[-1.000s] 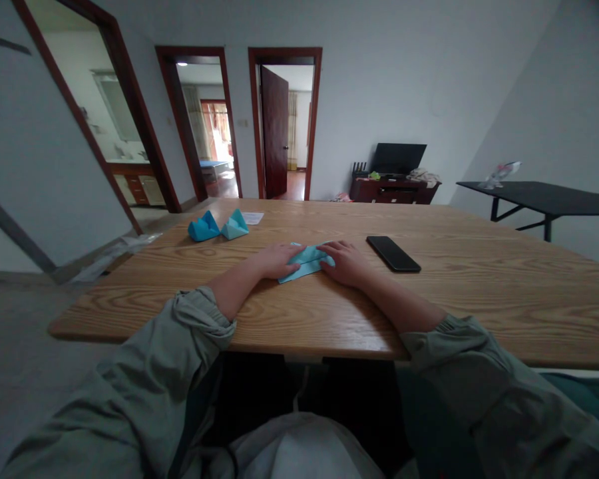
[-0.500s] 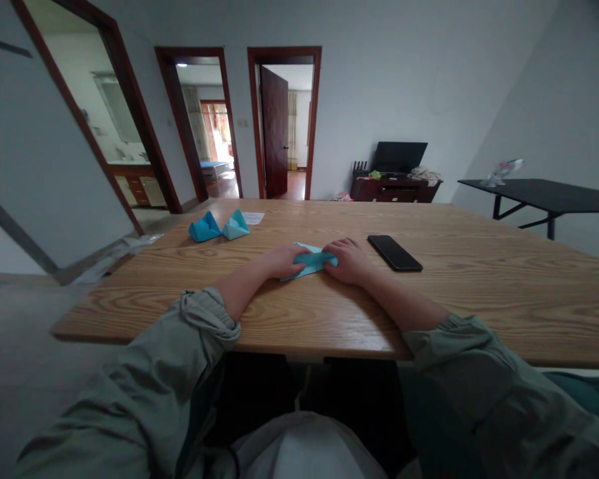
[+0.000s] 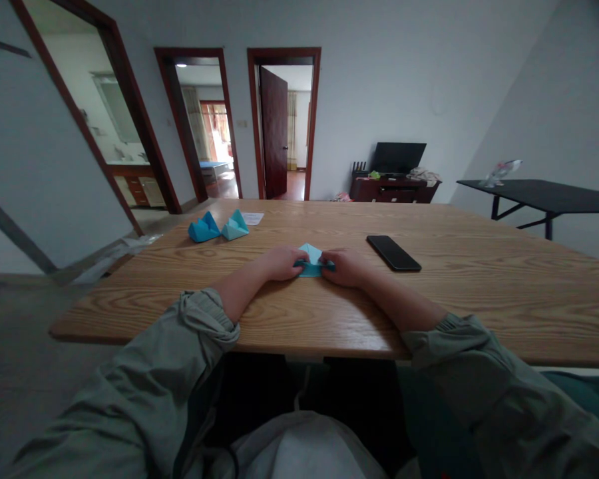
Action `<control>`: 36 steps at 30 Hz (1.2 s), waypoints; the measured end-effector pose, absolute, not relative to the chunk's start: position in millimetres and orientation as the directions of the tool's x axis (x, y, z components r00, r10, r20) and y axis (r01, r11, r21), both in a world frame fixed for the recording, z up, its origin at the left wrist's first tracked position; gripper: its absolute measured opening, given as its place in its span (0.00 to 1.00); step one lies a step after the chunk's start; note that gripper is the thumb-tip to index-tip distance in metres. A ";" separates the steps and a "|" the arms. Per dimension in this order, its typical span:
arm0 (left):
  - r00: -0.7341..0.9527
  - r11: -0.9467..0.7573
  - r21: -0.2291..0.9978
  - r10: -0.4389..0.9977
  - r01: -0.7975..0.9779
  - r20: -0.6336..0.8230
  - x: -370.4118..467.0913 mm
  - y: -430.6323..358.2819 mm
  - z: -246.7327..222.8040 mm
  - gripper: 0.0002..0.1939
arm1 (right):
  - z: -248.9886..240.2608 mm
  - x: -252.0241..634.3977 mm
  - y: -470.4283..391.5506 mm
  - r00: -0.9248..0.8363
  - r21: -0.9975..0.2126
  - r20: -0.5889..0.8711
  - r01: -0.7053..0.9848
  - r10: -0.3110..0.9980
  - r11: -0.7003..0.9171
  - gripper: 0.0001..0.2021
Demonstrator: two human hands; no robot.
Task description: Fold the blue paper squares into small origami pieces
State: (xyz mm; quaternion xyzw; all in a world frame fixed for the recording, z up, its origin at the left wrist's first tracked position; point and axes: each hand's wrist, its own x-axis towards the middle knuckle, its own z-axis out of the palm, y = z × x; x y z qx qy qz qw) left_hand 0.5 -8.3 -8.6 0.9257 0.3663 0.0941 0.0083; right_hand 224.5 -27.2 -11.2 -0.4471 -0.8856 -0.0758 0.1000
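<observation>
Remotely, I have my left hand (image 3: 283, 262) and right hand (image 3: 347, 267) pinching opposite ends of a light-blue folded paper sheet (image 3: 310, 261) on the brown wood-grained surface (image 3: 289, 319), presumably to steady it; the bright-blue folded-paper shape (image 3: 204, 229), pale-blue folded-paper shape (image 3: 235, 227) and black rectangular phone (image 3: 393, 253) lie apart, likely leaving working room.

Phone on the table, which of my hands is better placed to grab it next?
Probably your right hand: it is nearer the phone. Your left hand is farther off, across the light-blue paper. Both hands hold the paper, so the right would first have to let go.
</observation>
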 end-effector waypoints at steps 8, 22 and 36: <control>0.693 -0.722 0.110 0.688 0.683 0.216 0.8 -11.7 -5.8 0.15 | -6.1 222.6 -33.0 -0.542 0.006 0.231 0.831 0.808 0.556 0.13; 0.593 -0.653 0.291 0.757 0.700 0.273 -8.5 0.9 -10.4 0.17 | -23.4 241.5 -4.1 -0.376 -0.404 0.358 0.763 0.855 0.504 0.11; 0.716 -0.742 0.044 0.659 0.669 0.229 -3.1 6.6 -21.1 0.16 | -32.2 244.1 3.4 -0.461 -0.204 0.374 0.805 0.805 0.557 0.09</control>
